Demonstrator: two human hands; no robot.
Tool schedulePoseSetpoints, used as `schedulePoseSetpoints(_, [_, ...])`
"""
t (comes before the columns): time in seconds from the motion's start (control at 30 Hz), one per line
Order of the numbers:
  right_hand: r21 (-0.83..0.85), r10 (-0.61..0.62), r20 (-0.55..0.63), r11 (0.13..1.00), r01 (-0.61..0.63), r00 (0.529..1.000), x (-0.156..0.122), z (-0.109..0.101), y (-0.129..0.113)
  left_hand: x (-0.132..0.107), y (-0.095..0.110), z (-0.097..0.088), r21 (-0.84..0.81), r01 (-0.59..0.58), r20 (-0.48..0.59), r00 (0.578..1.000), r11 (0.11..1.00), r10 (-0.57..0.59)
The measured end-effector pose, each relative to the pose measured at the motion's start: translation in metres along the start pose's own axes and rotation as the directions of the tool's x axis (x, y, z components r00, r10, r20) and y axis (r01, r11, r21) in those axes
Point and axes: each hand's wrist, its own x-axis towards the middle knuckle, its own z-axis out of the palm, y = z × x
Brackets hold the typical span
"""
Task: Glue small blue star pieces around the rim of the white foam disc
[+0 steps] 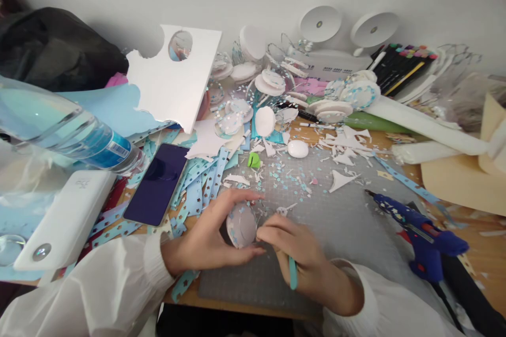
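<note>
My left hand [209, 237] curls round a small round disc [242, 225], white with pale blue flecks, and holds it upright over a grey cutting mat [340, 226]. My right hand [296, 253] is closed on a thin teal-handled tool [293, 273], and its fingertips meet the disc's right edge. The tool's tip is hidden behind the fingers. Both wrists wear white sleeves.
A dark phone [158, 184] and a white power bank [65, 218] lie left. A water bottle [59, 126] looms at the far left. A blue glue gun [422, 237] rests right. Paper scraps, blue star-punched strips, white discs, a cut foam board [174, 76] and markers [403, 63] crowd the back.
</note>
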Motion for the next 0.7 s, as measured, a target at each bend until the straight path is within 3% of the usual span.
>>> schedulePoseSetpoints(0.23, [0.174,0.045,0.114,0.983,-0.064,0.992,0.0023,-0.0033,-0.0017,0.0003,-0.0027,-0.0005,-0.006,-0.048,0.062,0.997,0.999,0.048])
schedulePoseSetpoints(0.43, [0.211,0.017,0.158,0.976,-0.051,0.987,0.0024,-0.0041,-0.0018,0.0028,-0.0041,0.0006,-0.01,-0.177,0.103,0.979,0.984,0.177])
schedulePoseSetpoints(0.7, [0.226,0.028,0.127,0.973,-0.057,0.991,0.0037,-0.0046,-0.0056,0.0047,-0.0022,-0.0001,-0.086,-0.157,0.102,0.981,0.984,0.166])
